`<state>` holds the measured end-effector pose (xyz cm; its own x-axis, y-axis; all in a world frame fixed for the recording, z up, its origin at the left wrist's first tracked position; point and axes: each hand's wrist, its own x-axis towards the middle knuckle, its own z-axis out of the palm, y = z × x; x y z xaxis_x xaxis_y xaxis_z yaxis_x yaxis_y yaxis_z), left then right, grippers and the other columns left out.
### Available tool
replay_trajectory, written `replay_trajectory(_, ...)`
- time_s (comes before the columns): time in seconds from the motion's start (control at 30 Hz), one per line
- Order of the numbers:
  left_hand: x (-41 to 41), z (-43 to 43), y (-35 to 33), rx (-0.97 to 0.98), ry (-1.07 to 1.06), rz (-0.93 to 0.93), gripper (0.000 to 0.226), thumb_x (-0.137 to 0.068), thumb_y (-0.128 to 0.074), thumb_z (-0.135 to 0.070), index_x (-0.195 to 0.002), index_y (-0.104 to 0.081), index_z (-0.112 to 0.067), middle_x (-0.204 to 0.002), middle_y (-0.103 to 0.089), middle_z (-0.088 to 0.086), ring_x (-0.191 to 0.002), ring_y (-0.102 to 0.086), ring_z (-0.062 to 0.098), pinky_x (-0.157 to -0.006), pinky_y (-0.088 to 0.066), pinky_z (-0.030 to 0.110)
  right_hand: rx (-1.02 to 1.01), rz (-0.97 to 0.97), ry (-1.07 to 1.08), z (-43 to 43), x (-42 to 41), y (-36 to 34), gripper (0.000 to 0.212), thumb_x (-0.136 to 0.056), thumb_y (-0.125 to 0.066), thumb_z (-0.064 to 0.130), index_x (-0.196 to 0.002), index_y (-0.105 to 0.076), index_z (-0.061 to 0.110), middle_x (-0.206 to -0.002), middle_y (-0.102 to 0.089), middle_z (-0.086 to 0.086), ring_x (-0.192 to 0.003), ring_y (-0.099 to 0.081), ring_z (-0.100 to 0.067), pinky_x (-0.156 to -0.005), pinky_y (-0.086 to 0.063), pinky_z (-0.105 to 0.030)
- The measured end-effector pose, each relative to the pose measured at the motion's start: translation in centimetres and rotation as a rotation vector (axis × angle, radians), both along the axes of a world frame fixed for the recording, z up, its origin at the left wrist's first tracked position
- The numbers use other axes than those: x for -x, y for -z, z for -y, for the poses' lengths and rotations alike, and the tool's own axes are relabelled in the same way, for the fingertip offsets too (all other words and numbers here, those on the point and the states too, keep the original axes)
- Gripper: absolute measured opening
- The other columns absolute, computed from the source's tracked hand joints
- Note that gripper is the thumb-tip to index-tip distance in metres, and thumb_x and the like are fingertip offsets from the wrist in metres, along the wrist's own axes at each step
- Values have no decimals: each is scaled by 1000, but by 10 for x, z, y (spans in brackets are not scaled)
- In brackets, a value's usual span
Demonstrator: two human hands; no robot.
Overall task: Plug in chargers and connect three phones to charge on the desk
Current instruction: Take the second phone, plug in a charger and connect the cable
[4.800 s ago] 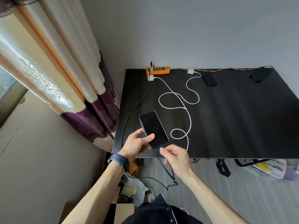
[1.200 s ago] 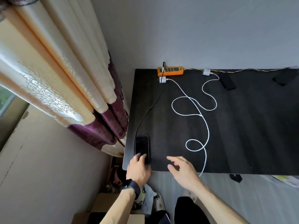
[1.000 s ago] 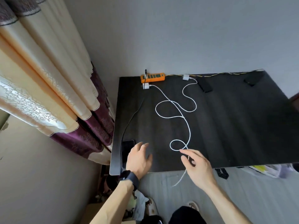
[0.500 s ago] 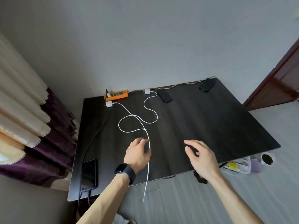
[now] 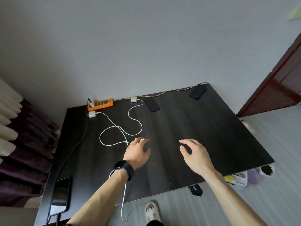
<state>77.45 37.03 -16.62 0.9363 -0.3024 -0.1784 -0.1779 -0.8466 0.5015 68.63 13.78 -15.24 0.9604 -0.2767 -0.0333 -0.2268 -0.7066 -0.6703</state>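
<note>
Over the bench (image 5: 211, 136) middle — two empty hands

Left hand (image 5: 137, 154) and right hand (image 5: 195, 154) hover, fingers loosely spread, holding nothing. First phone (image 5: 60, 195) lies at the near-left corner, dark cable (image 5: 71, 149) at its end; second phone (image 5: 152, 104) by the far edge; third phone (image 5: 197, 93) at the far-right corner. White cable (image 5: 123, 132) runs from a charger (image 5: 92, 114) by the power strip (image 5: 100, 104) — under the left hand, off the near edge.

No text, brand or number can be read. The orange power strip (image 5: 100, 104) is too small and blurred for any marking, and the near phone (image 5: 60, 195) shows only a dark screen.
</note>
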Motion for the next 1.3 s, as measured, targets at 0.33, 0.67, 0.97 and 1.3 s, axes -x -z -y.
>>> replay_trajectory(0.33, -157, 55, 51, -33, 4, -91, 48, -92, -55, -33, -139, -50, -25, -145, -46, -2, -133, -42, 23, -109, -38, 42, 100, -225, -28, 57, -145, 52, 34, -99, -55, 35, -133, -60, 28, -140, -57, 8, -128, -53, -15, -104, -45, -30)
replay_trajectory(0.67, -297, 104, 132, -171, -11, -159, 67, -89, -59, -44, -148, -35, -25, -158, -22, 9, -141, -30, 35, -114, -32, 44, 265, -647, -157, 99, -255, 163, 65, -99, -39, 58, -156, -11, 44, -169, 1, 1, -154, 1, -32, -121, -18, -57)
replay_trajectory(0.97, -364, 166, 196, -296, -240, -86, 89, -81, -46, -77, -154, -17, -35, -161, -11, 20, -144, -16, 39, -111, -26, 53, 438, -678, -208, 104, -249, 226, 68, -89, 1, 76, -143, 35, 51, -155, 45, 6, -143, 41, -30, -112, 8, -73)
replay_trajectory(1.3, -358, 175, 190, -225, -218, -173, 71, -86, -63, -44, -150, -34, -31, -147, -35, 21, -131, -31, 42, -101, -40, 47, 391, -805, -280, 110, -255, 216, 69, -90, -4, 76, -142, 35, 52, -152, 49, 7, -140, 44, -29, -113, 8, -74)
